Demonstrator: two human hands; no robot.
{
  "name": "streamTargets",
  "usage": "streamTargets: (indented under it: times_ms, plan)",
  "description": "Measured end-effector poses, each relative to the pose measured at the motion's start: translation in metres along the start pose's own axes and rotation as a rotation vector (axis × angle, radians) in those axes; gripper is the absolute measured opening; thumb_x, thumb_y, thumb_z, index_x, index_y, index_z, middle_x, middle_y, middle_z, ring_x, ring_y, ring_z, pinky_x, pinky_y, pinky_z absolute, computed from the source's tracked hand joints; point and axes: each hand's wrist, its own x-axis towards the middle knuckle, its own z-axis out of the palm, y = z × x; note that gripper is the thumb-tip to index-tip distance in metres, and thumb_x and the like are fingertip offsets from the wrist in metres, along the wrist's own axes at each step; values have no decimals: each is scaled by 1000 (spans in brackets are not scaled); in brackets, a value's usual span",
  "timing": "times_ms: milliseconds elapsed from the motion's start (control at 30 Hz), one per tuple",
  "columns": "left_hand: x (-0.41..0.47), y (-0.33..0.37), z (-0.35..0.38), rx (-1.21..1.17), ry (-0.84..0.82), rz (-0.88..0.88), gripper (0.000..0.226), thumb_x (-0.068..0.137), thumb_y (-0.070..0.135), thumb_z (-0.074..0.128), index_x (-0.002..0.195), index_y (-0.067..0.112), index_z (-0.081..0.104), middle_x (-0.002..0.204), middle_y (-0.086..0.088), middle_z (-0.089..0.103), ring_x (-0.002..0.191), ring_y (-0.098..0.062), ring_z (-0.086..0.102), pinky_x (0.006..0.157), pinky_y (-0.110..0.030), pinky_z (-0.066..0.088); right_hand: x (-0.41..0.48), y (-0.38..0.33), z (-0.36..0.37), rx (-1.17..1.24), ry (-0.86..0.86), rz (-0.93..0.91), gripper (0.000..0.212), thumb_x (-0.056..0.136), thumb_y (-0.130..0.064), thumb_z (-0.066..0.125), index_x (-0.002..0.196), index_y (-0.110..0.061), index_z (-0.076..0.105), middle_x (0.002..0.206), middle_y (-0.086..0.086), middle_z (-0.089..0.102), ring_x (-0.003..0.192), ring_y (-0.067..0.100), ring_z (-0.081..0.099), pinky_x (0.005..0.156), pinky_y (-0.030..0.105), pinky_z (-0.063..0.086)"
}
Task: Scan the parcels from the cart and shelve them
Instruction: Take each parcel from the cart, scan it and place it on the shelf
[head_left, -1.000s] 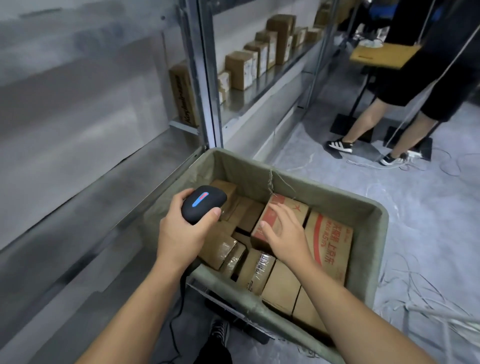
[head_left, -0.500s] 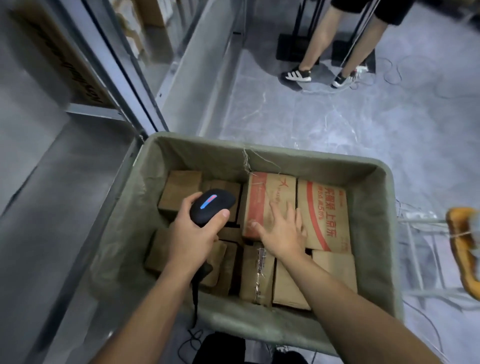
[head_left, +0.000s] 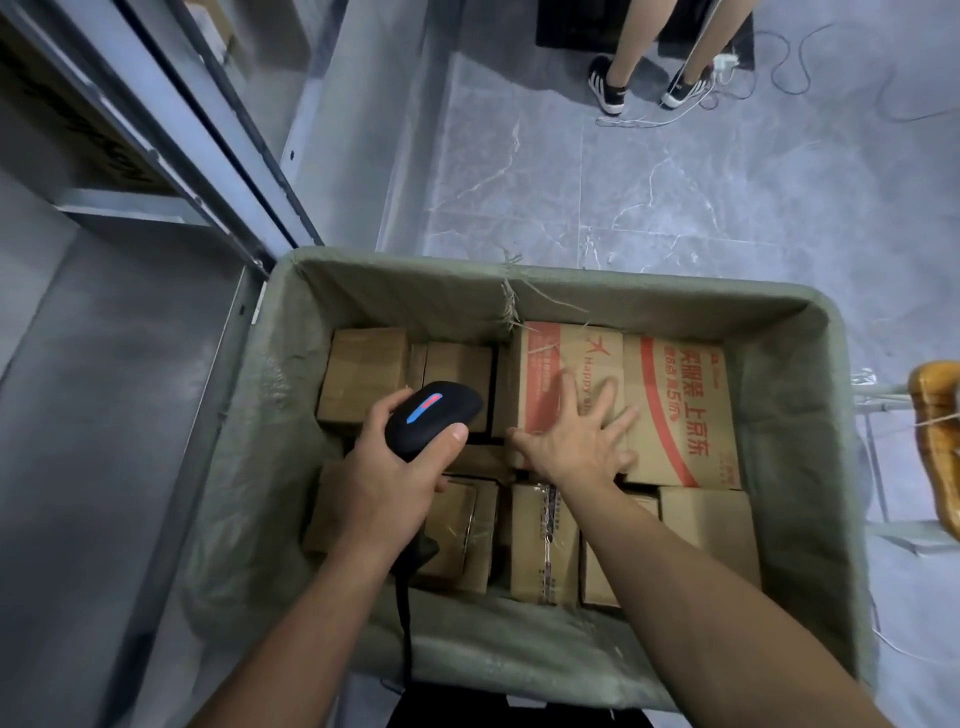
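Note:
A cart lined with green cloth (head_left: 789, 467) holds several cardboard parcels. My left hand (head_left: 384, 478) grips a black corded scanner (head_left: 431, 415) with a lit blue and red strip, held over the plain brown parcels (head_left: 363, 369) at the cart's left. My right hand (head_left: 576, 436) lies flat with fingers spread on a red-printed parcel (head_left: 566, 358) at the far middle, thumb at its near left corner. A larger red-printed parcel (head_left: 680, 410) lies beside it on the right. More taped parcels (head_left: 540, 540) fill the near row.
Grey metal shelving (head_left: 130, 322) runs along the left, with an upright post (head_left: 218, 140) by the cart's far left corner. A person's legs (head_left: 634, 47) stand on the tiled floor ahead among loose cables. An orange cart handle (head_left: 935, 441) shows at the right edge.
My view has tipped down from the shelves onto the cart. My right hand has flattened and spread on the red-printed parcel. The scanner hand stays over the left parcels.

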Motion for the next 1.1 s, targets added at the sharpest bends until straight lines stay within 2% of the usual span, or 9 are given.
streamTargets:
  times_ms: [200,467,533,633,733,867,933,1033,1100]
  plan:
    - [-6,5,2,-45,8,18,57,57,61,72,110,47,59,89,4,74,53,-17,67,72,-43,61,-8,12,-6,87,29,-57,106,73,-72,67,153,-50,0,166,3,-14,150,45,-6,110,68,24]
    - [-31,12,5,-65,98,15,55,60,57,73,112,46,58,81,11,75,56,-18,68,74,-43,60,-15,49,1,516,-129,-351,107,65,-70,69,151,-59,7,166,-8,-6,153,26,-2,119,64,16]
    - [-38,13,5,-78,126,12,55,64,50,75,117,41,60,80,10,75,55,-17,67,71,-39,58,-15,51,-1,635,-196,-367,104,68,-65,73,151,-59,9,166,-10,-3,154,25,5,121,56,19]
    - [-45,14,5,-93,160,14,53,69,44,74,119,34,60,82,6,73,52,-14,65,66,-32,52,-14,56,-9,716,-247,-400,89,89,-36,73,158,-45,16,165,-6,12,150,19,20,114,31,22]
    - [-50,13,3,-100,184,14,51,69,44,73,118,36,59,90,5,73,53,-14,65,65,-31,51,-13,62,-17,686,-189,-466,80,95,-23,66,156,-45,21,164,-4,17,150,14,19,112,24,17]
    - [-53,16,-1,-102,204,33,46,77,38,81,117,39,57,95,1,73,53,-14,65,62,-28,52,-20,59,-25,605,-101,-493,74,95,-13,58,153,-47,28,167,0,8,153,13,12,111,18,15]
    - [-54,17,-4,-100,210,42,43,86,26,81,121,35,57,99,-2,73,53,-12,65,62,-26,52,-24,52,-27,509,-49,-489,70,94,-19,58,154,-44,30,168,1,2,154,19,9,115,24,19]
    - [-53,16,-9,-113,210,38,44,88,20,78,126,30,57,104,-1,72,55,-14,66,59,-23,52,-30,36,-25,256,26,-410,76,92,-43,61,157,-42,21,167,2,-12,154,27,-3,120,54,22]
    - [-52,16,-13,-125,205,41,45,88,18,78,126,29,57,108,-4,72,62,-17,67,55,-17,51,-31,24,-22,126,55,-360,85,90,-57,60,158,-39,11,165,3,-21,153,29,-14,118,60,19]
